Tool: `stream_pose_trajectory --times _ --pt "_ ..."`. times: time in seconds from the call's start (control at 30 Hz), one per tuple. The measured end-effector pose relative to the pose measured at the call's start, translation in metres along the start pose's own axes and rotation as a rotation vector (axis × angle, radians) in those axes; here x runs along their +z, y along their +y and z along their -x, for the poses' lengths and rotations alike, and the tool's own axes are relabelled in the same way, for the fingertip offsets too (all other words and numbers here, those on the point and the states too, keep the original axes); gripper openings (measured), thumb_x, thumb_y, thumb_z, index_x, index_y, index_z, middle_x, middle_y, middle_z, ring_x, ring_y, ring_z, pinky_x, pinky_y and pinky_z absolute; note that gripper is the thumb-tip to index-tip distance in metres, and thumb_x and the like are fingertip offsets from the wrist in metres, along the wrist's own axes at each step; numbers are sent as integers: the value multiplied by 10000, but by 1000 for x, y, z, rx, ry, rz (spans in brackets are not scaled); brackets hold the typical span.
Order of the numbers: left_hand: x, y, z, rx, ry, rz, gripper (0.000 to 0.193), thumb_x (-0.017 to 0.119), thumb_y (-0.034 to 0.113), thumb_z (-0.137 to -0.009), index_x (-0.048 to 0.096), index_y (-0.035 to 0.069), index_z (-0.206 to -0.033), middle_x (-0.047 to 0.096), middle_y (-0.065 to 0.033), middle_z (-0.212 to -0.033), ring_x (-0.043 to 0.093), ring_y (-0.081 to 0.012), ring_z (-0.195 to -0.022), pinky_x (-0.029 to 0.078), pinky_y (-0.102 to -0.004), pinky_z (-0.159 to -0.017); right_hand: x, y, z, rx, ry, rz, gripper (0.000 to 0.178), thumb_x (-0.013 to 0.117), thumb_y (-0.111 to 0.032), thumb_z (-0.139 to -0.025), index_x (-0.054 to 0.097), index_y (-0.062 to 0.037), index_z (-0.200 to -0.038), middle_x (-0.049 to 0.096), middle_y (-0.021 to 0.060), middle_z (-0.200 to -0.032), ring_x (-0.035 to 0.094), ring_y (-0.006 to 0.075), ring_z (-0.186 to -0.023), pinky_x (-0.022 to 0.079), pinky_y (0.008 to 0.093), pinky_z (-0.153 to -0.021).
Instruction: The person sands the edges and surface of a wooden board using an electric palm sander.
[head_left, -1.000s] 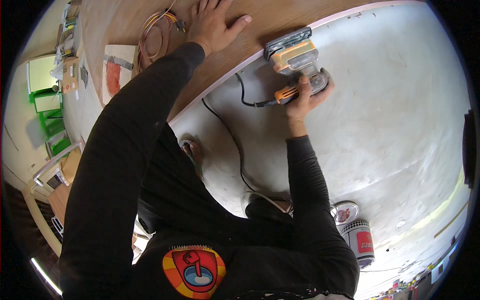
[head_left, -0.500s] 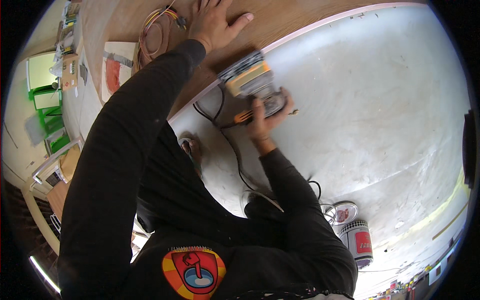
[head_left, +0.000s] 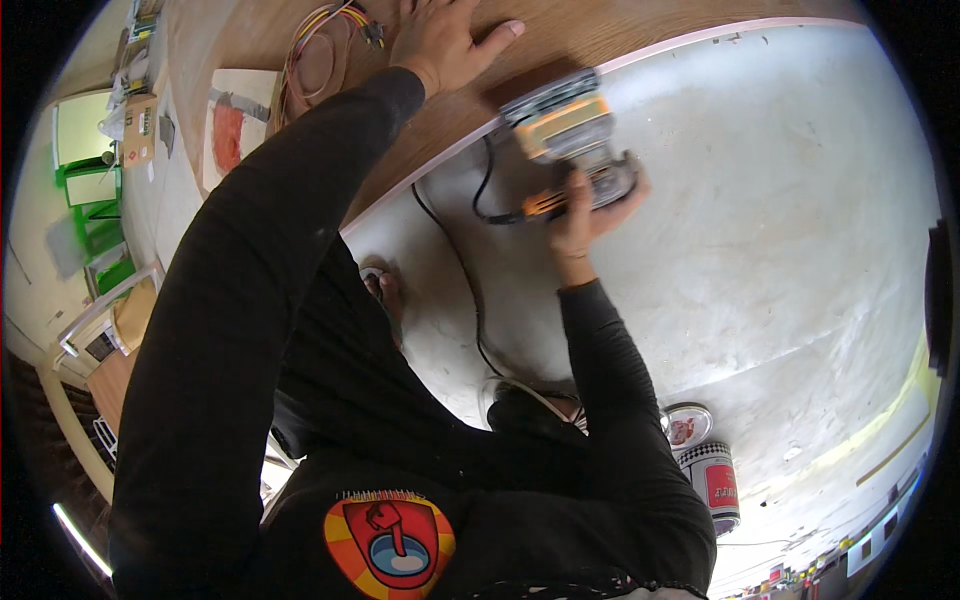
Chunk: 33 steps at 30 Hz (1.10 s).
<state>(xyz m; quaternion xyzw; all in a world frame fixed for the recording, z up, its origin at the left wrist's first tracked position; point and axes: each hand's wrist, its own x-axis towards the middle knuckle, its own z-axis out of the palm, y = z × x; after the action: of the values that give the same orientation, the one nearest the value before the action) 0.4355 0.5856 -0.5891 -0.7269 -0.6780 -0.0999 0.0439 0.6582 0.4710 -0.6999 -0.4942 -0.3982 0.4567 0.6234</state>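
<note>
My right hand [head_left: 590, 215] is wrapped round a yellow and black electric sander [head_left: 570, 125]. The sander's pad side lies against the pinkish front edge of a brown wooden board [head_left: 570, 40], and its body is slightly smeared by motion. A black cord [head_left: 455, 240] runs from the sander's tail down toward the floor. Flat on the board's top rests my left hand [head_left: 445, 45], its thumb spread out and its other fingers cut off by the upper rim. Just left of it lies a coil of coloured wires [head_left: 315, 50].
A pale panel with a red patch [head_left: 228, 135] sits left of the wires. On the grey floor [head_left: 780, 220], a can [head_left: 712, 485] and a round lid [head_left: 688, 426] stand to my right. Far left are a cardboard box [head_left: 139, 130] and green furniture [head_left: 97, 220]. My foot [head_left: 385, 300] is below the board.
The sander in my right hand has slid to the right and upward along the board's edge, its cord trailing after. My left hand stays on the board, with the view shifted slightly.
</note>
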Motion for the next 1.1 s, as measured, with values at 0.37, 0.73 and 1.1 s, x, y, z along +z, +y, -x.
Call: stream_pose_trajectory --times 0.37,0.73,1.1 --pt "0 -5 1 14 -3 25 736 610 490 -924 429 44 -1481 355 -244 -1551 317 -427 -1415 221 -521 -1175 19 -11 53 1 -87 63 769 781 -294 -834 385 61 -1391 434 165 -1291 431 274 -1206 344 426 -1071" --pt "1 -3 -1 35 10 16 746 617 476 -923 411 38 -1490 361 -268 -1538 332 -438 -1408 245 -522 -1169 -25 -3 -110 55 27 -163 683 824 -263 -839 448 20 -1335 489 115 -1194 488 203 -1072 438 345 -955" --pt "-6 -3 1 15 -31 33 739 604 476 -931 412 42 -1497 344 -263 -1554 300 -440 -1427 211 -524 -1182 21 3 69 -84 -137 68 803 819 -254 -793 364 47 -1382 448 172 -1257 462 288 -1191 383 420 -1048"
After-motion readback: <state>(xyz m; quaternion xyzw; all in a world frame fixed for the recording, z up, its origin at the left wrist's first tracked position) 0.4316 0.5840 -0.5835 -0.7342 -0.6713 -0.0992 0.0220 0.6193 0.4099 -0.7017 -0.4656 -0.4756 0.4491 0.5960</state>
